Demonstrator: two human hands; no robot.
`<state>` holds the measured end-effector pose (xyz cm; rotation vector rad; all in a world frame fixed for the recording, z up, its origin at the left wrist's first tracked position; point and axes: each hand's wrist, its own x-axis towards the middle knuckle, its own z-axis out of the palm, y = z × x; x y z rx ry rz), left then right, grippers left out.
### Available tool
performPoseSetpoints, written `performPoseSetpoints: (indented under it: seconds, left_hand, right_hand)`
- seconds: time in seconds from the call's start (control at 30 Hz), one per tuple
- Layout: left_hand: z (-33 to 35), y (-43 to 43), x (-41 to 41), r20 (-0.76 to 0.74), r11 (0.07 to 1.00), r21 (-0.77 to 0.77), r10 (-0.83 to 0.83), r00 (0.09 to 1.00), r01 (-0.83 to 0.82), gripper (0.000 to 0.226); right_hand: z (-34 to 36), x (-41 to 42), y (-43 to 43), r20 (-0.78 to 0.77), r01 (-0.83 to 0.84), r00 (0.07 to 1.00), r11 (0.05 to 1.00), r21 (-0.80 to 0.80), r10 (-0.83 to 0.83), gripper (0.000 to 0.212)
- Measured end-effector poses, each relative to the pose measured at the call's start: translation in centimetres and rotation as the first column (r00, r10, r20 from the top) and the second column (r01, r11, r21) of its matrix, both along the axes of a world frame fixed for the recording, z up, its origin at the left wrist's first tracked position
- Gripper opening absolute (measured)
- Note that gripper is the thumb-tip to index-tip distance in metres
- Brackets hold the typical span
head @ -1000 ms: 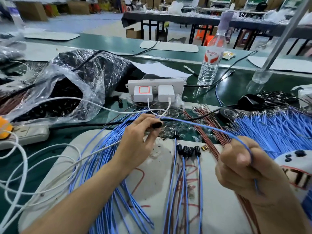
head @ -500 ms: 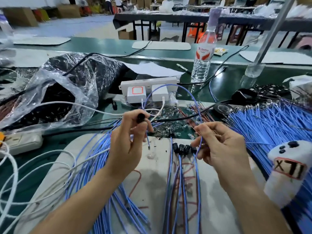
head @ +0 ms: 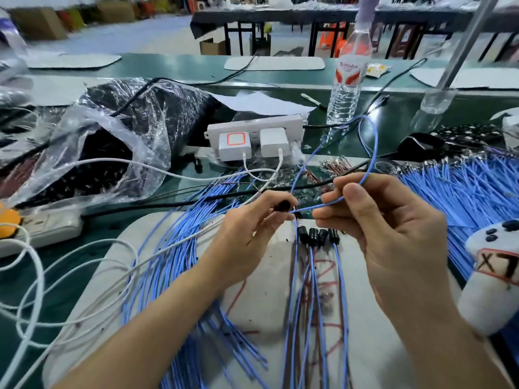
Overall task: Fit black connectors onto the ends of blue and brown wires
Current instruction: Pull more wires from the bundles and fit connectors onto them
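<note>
The left hand [head: 247,240] pinched a black connector [head: 282,205] at its fingertips. The right hand [head: 393,237], close beside it, gripped a blue wire [head: 375,147] that looped up over the bench, and the wire's end reached the connector. A row of fitted connectors [head: 314,235] lay on the white mat [head: 266,276] just below. The water bottle [head: 348,80] had a red label too blurred to read. A white soft toy [head: 494,304] on the right bore black marks like "X7".

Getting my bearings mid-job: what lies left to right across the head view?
Plastic bag → left hand gripping a black connector → right hand pinching a blue wire → heap of blue wires.
</note>
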<state>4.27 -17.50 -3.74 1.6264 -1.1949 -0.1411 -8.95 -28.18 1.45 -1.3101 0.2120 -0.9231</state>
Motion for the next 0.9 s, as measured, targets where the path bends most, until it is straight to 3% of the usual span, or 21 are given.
performPoseSetpoints:
  seconds: [0.17,0.4,0.9]
  left_hand:
    - [0.1,0.0,0.0,0.083,0.999,-0.015,-0.030,0.996,0.031,0.026]
    - [0.2,-0.1,0.2,0.065,0.998,-0.042,-0.045,0.997,0.048,0.027]
    - [0.4,-0.1,-0.2,0.114,0.993,-0.098,-0.057,0.992,0.068,0.031]
  right_hand:
    - [-0.2,0.0,0.5,0.026,0.079,0.997,0.986,-0.147,-0.076,0.008]
    - [-0.8,0.2,0.7,0.015,0.097,0.995,0.959,-0.267,-0.097,0.005]
    - [-1.4,0.3,0.5,-0.013,0.103,0.993,0.934,-0.342,-0.114,0.007]
